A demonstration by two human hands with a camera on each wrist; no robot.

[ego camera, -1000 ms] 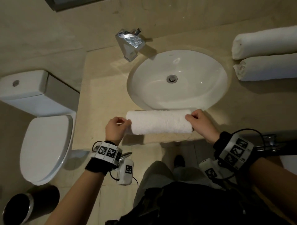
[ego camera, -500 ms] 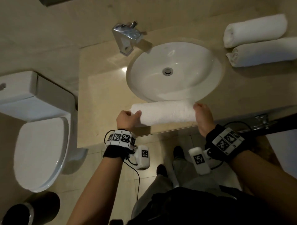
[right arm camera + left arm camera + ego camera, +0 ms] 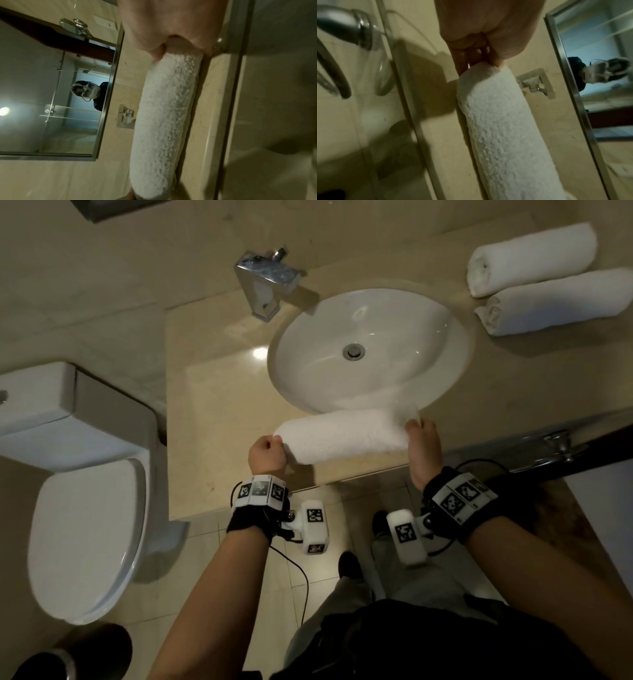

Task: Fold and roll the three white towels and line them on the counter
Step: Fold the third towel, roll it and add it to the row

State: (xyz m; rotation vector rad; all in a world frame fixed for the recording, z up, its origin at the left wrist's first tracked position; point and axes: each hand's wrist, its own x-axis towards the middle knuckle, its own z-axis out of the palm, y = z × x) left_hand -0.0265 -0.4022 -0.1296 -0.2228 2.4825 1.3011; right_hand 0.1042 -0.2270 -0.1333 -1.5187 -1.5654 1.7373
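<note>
A rolled white towel (image 3: 346,434) lies crosswise over the front rim of the sink, held at both ends. My left hand (image 3: 270,451) pinches its left end, with fingers curled onto the roll's end (image 3: 481,65) in the left wrist view. My right hand (image 3: 419,436) grips the right end, where a loose flap of cloth sticks up; the roll (image 3: 168,108) runs away from the fingers in the right wrist view. Two more rolled white towels, one (image 3: 531,258) behind the other (image 3: 558,302), lie side by side on the counter (image 3: 219,412) at the far right.
The white oval sink (image 3: 366,350) sits in the beige counter with a chrome faucet (image 3: 267,282) behind it. A white toilet (image 3: 85,508) stands to the left, a dark bin (image 3: 68,655) at the lower left. A mirror (image 3: 51,94) hangs on the wall.
The rolled towel has shifted slightly right and tilted, its right end now farther back over the sink rim. Both hands kept their hold on its ends.
</note>
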